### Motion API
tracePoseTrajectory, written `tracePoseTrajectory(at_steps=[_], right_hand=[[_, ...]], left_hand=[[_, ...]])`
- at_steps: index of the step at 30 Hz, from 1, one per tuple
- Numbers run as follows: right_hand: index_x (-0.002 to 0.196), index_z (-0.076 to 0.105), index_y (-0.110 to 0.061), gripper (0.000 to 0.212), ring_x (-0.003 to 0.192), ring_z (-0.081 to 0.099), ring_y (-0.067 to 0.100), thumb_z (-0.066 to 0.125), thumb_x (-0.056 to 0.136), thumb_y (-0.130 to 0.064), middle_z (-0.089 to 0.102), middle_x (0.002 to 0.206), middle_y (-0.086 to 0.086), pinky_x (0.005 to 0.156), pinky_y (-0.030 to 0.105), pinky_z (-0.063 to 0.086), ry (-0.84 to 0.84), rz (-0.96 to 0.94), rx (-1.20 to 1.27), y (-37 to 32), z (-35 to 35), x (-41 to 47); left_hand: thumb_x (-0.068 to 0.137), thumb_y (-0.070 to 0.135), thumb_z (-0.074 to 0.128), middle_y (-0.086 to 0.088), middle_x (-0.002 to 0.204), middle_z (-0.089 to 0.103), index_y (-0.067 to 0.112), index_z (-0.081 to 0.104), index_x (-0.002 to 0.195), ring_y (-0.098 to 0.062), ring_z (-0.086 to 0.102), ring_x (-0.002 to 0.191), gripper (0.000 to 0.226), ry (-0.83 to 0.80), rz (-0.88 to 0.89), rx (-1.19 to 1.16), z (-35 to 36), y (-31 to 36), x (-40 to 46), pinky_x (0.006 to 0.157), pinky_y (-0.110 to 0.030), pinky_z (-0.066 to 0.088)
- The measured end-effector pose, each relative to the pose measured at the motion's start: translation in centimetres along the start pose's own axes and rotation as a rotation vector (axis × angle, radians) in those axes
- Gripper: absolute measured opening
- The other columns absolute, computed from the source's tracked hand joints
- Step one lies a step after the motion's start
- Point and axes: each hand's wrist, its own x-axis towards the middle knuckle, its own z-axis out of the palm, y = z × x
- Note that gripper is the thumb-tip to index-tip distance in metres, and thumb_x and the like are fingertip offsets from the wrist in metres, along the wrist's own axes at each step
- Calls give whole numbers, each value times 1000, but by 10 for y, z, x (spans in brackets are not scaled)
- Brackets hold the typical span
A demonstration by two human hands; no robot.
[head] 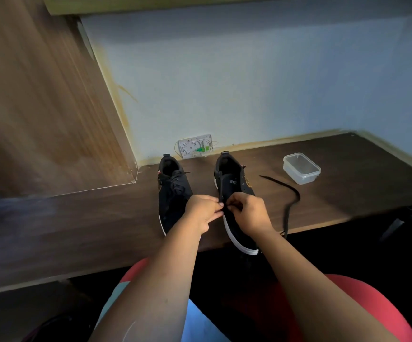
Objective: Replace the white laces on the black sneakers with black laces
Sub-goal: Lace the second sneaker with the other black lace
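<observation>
Both hands, left (201, 213) and right (248, 212), pinch a black lace (291, 206) with curled fingers over the right sneaker (234, 183) on the counter (76, 218); the left sneaker (173, 193) stands beside it.

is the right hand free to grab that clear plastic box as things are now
Probably not yet. The right hand is pinching the black lace at the right sneaker, together with the left hand. The plastic box sits uncovered farther right on the desk, its path unblocked.
</observation>
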Motion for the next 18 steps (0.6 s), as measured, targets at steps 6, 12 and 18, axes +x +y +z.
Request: tracePoseTrajectory(at_steps=[6, 12, 18], right_hand=[[96, 73, -17, 18, 89, 62, 26, 61, 85, -8, 67, 97, 8, 77, 37, 50, -2, -57, -105, 1, -1, 0], [93, 74, -17, 16, 88, 67, 20, 65, 83, -8, 73, 93, 1, 80, 35, 53, 19, -58, -34, 1, -1, -2], [93, 71, -13, 12, 87, 66, 20, 65, 84, -8, 72, 92, 2, 77, 27, 49, -25, -68, -21, 2, -3, 0]], left_hand=[[85, -14, 59, -20, 97, 61, -5, 62, 95, -26, 63, 88, 14, -2, 5, 25, 1, 1, 2, 71, -27, 55], [86, -17, 54, -13, 77, 60, -2, 65, 88, -23, 62, 77, 18, 24, 77, 96, 2, -5, 7, 69, -26, 55], [81, -3, 54, -11, 78, 65, 13, 60, 78, -26, 66, 75, 17, 174, 174, 198, -5, -3, 15, 74, -37, 60]])
